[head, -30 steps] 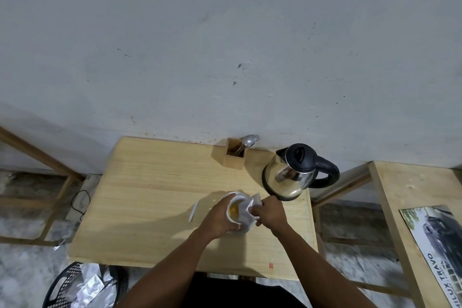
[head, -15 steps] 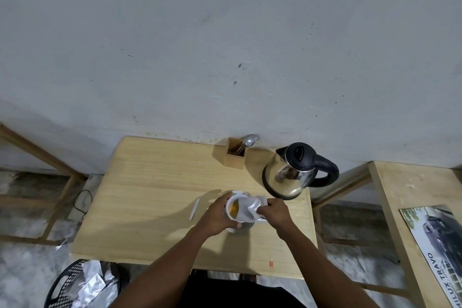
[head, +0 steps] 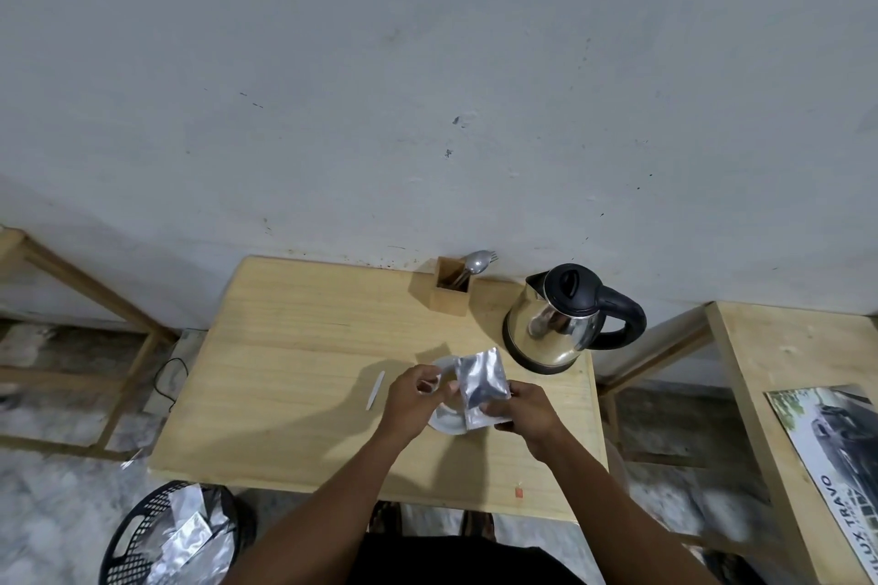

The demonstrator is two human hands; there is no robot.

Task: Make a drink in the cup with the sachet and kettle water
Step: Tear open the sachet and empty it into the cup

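A white cup [head: 447, 418] stands on the wooden table [head: 294, 361], near its front right. My left hand [head: 409, 399] grips the cup's left side at the rim. My right hand [head: 522, 413] pinches the lower edge of a silver sachet [head: 481, 382], which is held upright over the cup's right half and hides the cup's inside. The steel kettle [head: 553, 330], with a black lid and handle, sits behind the cup to the right, untouched.
A torn silver strip [head: 375, 390] lies left of the cup. A wooden holder [head: 449, 297] with a spoon and fork stands at the wall. A black basket [head: 142, 537] with foil wrappers is on the floor at left. A second table [head: 779, 347] with a poster stands at right.
The sachet was tipped into the cup, where orange contents showed; my right hand has now raised it upright above the cup. My left hand stays on the cup.
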